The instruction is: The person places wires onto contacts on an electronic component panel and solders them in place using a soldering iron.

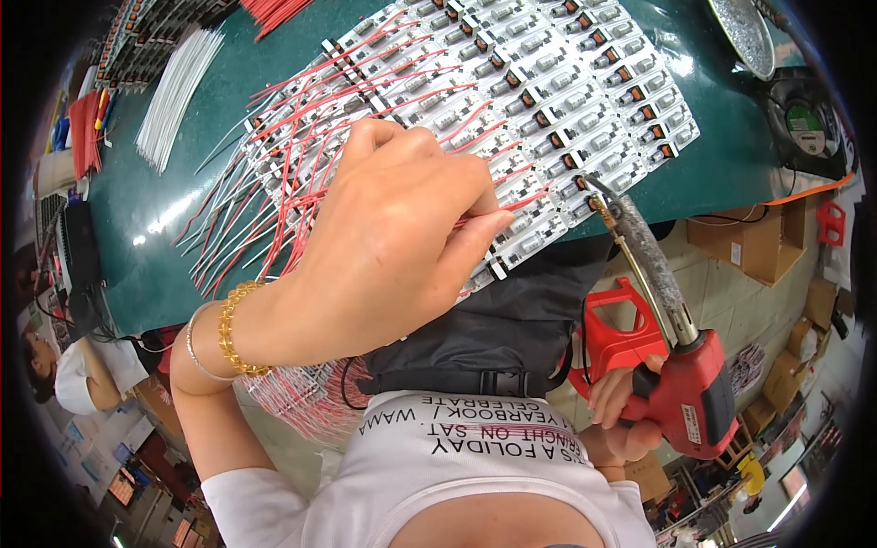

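A panel of small white circuit boards lies on the green table, with rows of grey components and black-and-orange parts. Thin red wires and pale ones trail off its left side. My left hand is over the panel's near part, its thumb and forefinger pinched on a red wire whose end lies on a board. My right hand grips the handle of a red and black soldering gun. The gun's tip and thin feed tube reach the panel's near right edge, close to that wire's end. My left palm is hidden.
White wires and red wires lie in bundles at the left. A metal dish and a black device stand at the right. Beyond the table's near edge are a red stool and a cardboard box. Another person sits left.
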The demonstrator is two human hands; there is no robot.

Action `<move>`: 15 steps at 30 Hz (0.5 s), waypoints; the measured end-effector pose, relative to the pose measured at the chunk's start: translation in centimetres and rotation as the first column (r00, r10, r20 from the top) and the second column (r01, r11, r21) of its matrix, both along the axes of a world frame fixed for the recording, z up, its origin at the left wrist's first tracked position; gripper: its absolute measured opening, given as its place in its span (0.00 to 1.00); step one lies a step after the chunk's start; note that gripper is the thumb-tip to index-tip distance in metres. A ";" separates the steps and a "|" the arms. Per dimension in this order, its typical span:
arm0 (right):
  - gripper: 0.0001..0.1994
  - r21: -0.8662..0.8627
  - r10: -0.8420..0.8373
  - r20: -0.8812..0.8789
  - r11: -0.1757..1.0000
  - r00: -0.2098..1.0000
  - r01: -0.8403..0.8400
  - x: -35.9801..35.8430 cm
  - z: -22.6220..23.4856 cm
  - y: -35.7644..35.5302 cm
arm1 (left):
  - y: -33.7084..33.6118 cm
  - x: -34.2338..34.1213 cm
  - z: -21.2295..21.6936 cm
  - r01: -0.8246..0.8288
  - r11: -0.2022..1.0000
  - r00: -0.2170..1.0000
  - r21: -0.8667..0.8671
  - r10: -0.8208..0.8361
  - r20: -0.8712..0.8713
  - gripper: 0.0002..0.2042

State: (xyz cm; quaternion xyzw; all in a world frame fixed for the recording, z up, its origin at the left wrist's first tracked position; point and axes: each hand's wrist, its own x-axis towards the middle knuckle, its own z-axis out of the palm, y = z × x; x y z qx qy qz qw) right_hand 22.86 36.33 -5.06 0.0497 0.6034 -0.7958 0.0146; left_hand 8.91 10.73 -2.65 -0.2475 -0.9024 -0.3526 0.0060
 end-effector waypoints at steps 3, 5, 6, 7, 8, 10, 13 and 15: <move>0.33 0.017 0.004 -0.001 1.000 1.000 -0.004 0.2 0.0 0.0 | 0.0 0.0 -0.1 0.015 0.999 1.000 -0.033 -0.016 -0.004 0.04; 0.33 0.027 0.012 0.001 1.000 1.000 -0.012 0.3 -0.1 0.0 | 0.1 -0.1 -0.1 0.017 0.999 1.000 -0.042 -0.017 -0.002 0.05; 0.33 0.029 0.012 0.003 0.999 1.000 -0.012 0.3 -0.2 0.0 | 0.2 -0.2 -0.1 0.016 0.999 1.000 -0.049 -0.017 -0.003 0.05; 0.33 0.032 0.015 0.002 0.999 1.000 -0.015 0.4 -0.1 0.0 | 0.1 -0.2 -0.1 0.016 0.999 1.000 -0.049 -0.017 -0.003 0.05; 0.34 0.034 0.013 0.003 0.999 1.000 -0.013 0.4 -0.1 0.0 | 0.1 -0.3 0.0 0.024 0.998 1.000 -0.065 -0.023 0.003 0.05; 0.34 0.035 0.015 0.007 0.999 1.000 -0.015 0.5 -0.1 -0.1 | 0.1 -0.3 0.1 0.033 0.996 0.999 -0.080 -0.032 0.009 0.05; 0.34 0.040 0.017 0.008 0.999 1.000 -0.017 0.6 -0.2 -0.1 | 0.1 -0.3 0.2 0.032 0.996 0.999 -0.078 -0.031 0.019 0.05; 0.34 0.043 0.019 0.011 0.999 1.000 -0.019 0.6 -0.2 -0.1 | 0.1 -0.3 0.2 0.030 0.997 0.999 -0.071 -0.029 0.018 0.05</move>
